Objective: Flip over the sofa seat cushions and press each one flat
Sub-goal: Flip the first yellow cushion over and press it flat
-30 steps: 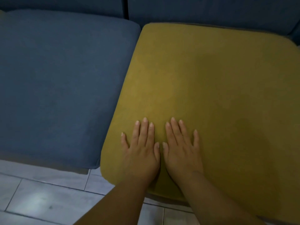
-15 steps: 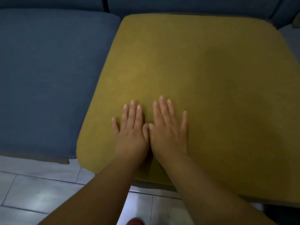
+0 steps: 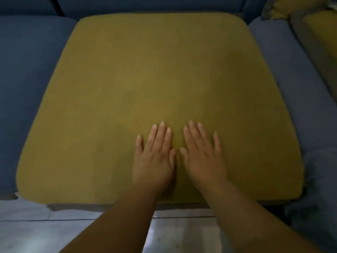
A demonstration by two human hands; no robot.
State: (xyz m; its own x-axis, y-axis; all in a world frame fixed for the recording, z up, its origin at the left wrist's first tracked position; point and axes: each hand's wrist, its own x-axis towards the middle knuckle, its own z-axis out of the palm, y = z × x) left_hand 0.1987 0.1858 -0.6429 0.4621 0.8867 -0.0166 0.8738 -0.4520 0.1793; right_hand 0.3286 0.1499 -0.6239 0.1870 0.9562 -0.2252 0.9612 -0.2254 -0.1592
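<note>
A mustard-yellow seat cushion point(image 3: 156, 73) lies flat on the sofa and fills the middle of the view. My left hand point(image 3: 155, 157) and my right hand point(image 3: 202, 157) rest palm down side by side on its front middle, fingers spread and pointing to the sofa back, thumbs almost touching. Neither hand holds anything. A blue seat cushion point(image 3: 27, 84) lies to the left of the yellow one, and another blue seat cushion point(image 3: 291, 84) lies to its right.
The blue sofa back point(image 3: 145, 4) runs along the top. A yellow pillow point(image 3: 321, 33) sits at the far right. Pale floor tiles point(image 3: 36, 230) lie below the sofa's front edge. Dark blue fabric point(image 3: 313, 198) hangs at the lower right.
The view has swung right, so the yellow cushion is now centred and the right blue cushion shows. My hands have slid toward the cushion's middle and parted slightly.
</note>
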